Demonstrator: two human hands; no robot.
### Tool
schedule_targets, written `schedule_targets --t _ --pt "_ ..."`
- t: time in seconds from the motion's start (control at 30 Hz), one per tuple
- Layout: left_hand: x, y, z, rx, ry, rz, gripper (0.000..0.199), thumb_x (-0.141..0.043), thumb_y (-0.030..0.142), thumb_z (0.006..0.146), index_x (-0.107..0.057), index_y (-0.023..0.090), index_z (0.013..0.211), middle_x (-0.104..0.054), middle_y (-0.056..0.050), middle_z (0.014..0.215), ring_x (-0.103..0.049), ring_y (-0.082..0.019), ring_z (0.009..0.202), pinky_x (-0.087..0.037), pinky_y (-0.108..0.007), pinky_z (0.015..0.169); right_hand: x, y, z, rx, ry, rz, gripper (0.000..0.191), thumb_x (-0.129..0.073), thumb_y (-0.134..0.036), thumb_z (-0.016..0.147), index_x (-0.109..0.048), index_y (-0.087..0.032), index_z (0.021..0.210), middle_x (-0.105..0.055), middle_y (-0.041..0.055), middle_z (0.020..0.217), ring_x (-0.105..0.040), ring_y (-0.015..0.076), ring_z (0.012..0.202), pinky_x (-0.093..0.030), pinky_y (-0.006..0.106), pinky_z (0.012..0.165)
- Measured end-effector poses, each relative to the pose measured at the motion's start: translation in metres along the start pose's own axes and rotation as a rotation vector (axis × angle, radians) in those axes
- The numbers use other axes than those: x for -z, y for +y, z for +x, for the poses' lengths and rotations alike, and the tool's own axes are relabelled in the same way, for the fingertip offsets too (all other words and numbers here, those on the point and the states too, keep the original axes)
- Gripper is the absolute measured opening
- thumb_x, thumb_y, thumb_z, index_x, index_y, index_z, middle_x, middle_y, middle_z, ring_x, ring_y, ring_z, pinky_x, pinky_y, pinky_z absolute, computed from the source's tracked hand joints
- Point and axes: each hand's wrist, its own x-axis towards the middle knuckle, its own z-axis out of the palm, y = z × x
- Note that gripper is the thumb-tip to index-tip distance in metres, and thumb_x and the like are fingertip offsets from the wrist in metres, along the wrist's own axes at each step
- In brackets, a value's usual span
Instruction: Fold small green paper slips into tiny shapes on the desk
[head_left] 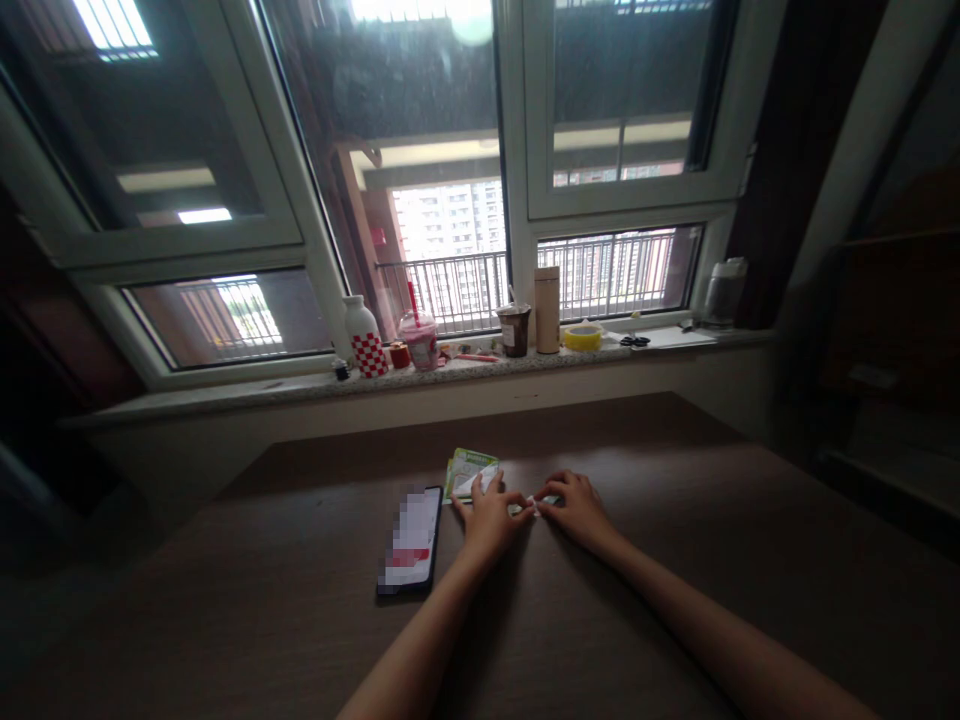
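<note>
Both my hands meet over the brown table [300, 540]. A small whitish piece [533, 505], perhaps paper, is pinched between their fingertips; its kind is too small to make out. My left hand [491, 515] grips it with thumb and forefinger while the other fingers spread toward the green-and-white packets [471, 465]. From the other side, my right hand [577, 508] pinches the same piece, its fingers curled. The packets lie flat just beyond my left hand, which covers part of them. Left of that hand rests a phone [412, 540] with its screen lit.
Along the windowsill [300, 393] stand a red-checked white bottle [366, 340], a pink drink cup [420, 342], a dark drink cup [514, 330], a beige flask [547, 310], a yellow tape roll [583, 338], black scissors [635, 341] and a clear jug [724, 295]. Windows rise behind.
</note>
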Motion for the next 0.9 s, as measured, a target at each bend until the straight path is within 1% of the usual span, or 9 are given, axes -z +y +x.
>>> schedule_targets --t 0.1,0.2,0.3,0.47,0.6,0.73,0.9 --pt "-0.003 0.0019 0.0009 -0.004 0.025 -0.015 0.023 -0.061 0.054 0.082 -0.074 0.039 0.093 -0.039 0.003 0.153 -0.014 -0.038 0.145 -0.001 -0.076 0.106 0.0008 -0.0005 0.0008 -0.001 0.0 -0.008 0.015 -0.067 -0.035 0.079 -0.076 -0.029 0.091 -0.061 0.0039 0.116 -0.048 0.0232 0.114 -0.035 0.034 0.099" --pt "-0.0067 0.0041 0.0015 -0.015 0.045 -0.019 0.021 -0.061 0.05 0.083 -0.074 0.035 0.092 -0.038 0.003 0.154 -0.013 -0.038 0.146 0.0 -0.076 0.106 0.0018 -0.002 0.0024 -0.014 -0.005 -0.017 0.015 -0.069 -0.032 0.078 -0.076 -0.03 0.091 -0.062 0.0035 0.115 -0.049 0.0233 0.113 -0.035 0.033 0.098" --pt "-0.0081 0.0054 0.0022 -0.027 0.046 -0.031 0.02 -0.061 0.047 0.083 -0.073 0.035 0.092 -0.037 0.003 0.154 -0.013 -0.038 0.146 -0.001 -0.078 0.104 0.0021 -0.0026 0.0046 -0.033 -0.02 -0.018 0.016 -0.069 -0.031 0.077 -0.076 -0.031 0.091 -0.061 0.0028 0.116 -0.048 0.0235 0.113 -0.034 0.033 0.099" --pt "-0.0053 0.0048 0.0048 -0.025 0.016 -0.052 0.016 -0.062 0.044 0.082 -0.072 0.035 0.092 -0.037 0.004 0.154 -0.014 -0.039 0.145 -0.001 -0.08 0.102 0.0017 -0.0013 0.0078 -0.072 -0.053 -0.007 0.018 -0.068 -0.027 0.076 -0.076 -0.033 0.091 -0.06 0.0016 0.119 -0.047 0.0236 0.116 -0.033 0.033 0.1" --pt "-0.0024 0.0012 0.0072 -0.02 -0.034 -0.07 0.016 -0.063 0.044 0.081 -0.071 0.038 0.094 -0.036 0.006 0.154 -0.013 -0.041 0.145 -0.002 -0.081 0.101 0.0026 -0.0013 0.0081 -0.063 -0.06 -0.012 0.02 -0.065 -0.024 0.077 -0.076 -0.033 0.091 -0.06 0.0012 0.118 -0.046 0.0236 0.116 -0.033 0.033 0.1" --pt "-0.0015 -0.0019 0.0087 -0.019 -0.07 -0.063 0.019 -0.062 0.043 0.082 -0.071 0.038 0.098 -0.034 0.005 0.156 -0.011 -0.043 0.145 -0.002 -0.082 0.1 0.005 -0.0025 0.0074 -0.059 -0.074 -0.023 0.024 -0.062 -0.021 0.077 -0.075 -0.033 0.093 -0.061 0.0004 0.118 -0.046 0.0244 0.116 -0.032 0.035 0.1" --pt "-0.0039 -0.0041 0.0101 -0.035 -0.074 -0.06 0.018 -0.061 0.042 0.083 -0.07 0.039 0.098 -0.034 0.006 0.156 -0.012 -0.042 0.145 0.0 -0.082 0.1 0.0076 -0.0043 0.0065 -0.057 -0.088 -0.026 0.025 -0.061 -0.021 0.077 -0.075 -0.033 0.095 -0.061 0.0007 0.119 -0.045 0.0249 0.117 -0.032 0.035 0.1"
